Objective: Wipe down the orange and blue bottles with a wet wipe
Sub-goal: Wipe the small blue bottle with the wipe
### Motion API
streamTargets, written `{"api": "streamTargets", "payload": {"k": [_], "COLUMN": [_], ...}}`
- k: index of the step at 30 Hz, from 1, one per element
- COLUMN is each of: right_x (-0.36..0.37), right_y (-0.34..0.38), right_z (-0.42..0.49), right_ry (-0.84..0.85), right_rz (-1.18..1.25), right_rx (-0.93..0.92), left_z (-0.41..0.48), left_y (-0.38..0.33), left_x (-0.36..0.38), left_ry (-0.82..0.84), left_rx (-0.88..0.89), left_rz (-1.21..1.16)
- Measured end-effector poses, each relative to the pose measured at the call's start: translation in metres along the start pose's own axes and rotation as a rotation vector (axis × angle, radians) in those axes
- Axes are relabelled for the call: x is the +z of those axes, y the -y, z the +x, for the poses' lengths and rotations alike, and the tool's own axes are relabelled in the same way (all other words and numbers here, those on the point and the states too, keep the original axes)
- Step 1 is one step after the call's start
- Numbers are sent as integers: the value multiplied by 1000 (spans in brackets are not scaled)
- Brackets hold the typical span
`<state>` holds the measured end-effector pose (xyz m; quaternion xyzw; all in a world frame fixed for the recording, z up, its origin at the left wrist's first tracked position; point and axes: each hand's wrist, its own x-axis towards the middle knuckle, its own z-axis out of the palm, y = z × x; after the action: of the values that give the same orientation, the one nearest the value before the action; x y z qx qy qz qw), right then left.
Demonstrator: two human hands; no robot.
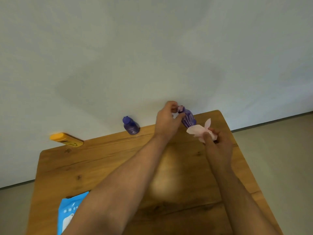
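blue bottle (188, 119) pinched at cap in left hand (166, 123); right hand (218, 146) beside clutches wipe (197, 131).

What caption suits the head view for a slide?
Left hand holds a blue bottle while right hand grips a wet wipe.

knotty wood table (105, 167), glossy plastic bottle (131, 126)

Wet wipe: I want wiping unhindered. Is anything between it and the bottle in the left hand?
Nothing visible. The wet wipe in the right hand sits right beside the blue bottle the left hand holds.
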<state>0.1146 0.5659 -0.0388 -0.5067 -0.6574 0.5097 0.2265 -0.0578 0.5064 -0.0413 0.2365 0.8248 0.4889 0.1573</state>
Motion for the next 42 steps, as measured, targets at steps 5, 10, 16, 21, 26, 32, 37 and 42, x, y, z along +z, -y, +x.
{"api": "streamTargets", "payload": {"k": [5, 10, 16, 21, 26, 32, 37, 42], "right_x": [-2, 2, 10, -4, -32, -64, -73, -74], "right_y": [42, 91, 134, 124, 107, 108, 125, 131], "right_z": [-23, -60, -131, -202, -225, -249, -242, -250], "right_ry": [86, 205, 417, 462, 629, 788, 674, 682], "right_rz": [22, 2, -48, -83, -217, -329, -397, -406], "right_rx": [-72, -317, -820, -1312, -1634, -1903, -1852, -1971], "left_z": [-41, -103, -176, -223, -267, -301, -317, -318], "left_y": [-4, -11, -22, -37, -43, -53, -58, -65], "left_x": [-81, -139, -178, -199, -208, -207, -214, -221], "left_ry": [-61, -19, 202, 271, 301, 420, 448, 501], "left_rx": [-269, -403, -471, -361, -326, -287, -243, -226], "left_rz": [-440, -993, -1256, -1352, -1336, -1317, -1343, -1340]}}
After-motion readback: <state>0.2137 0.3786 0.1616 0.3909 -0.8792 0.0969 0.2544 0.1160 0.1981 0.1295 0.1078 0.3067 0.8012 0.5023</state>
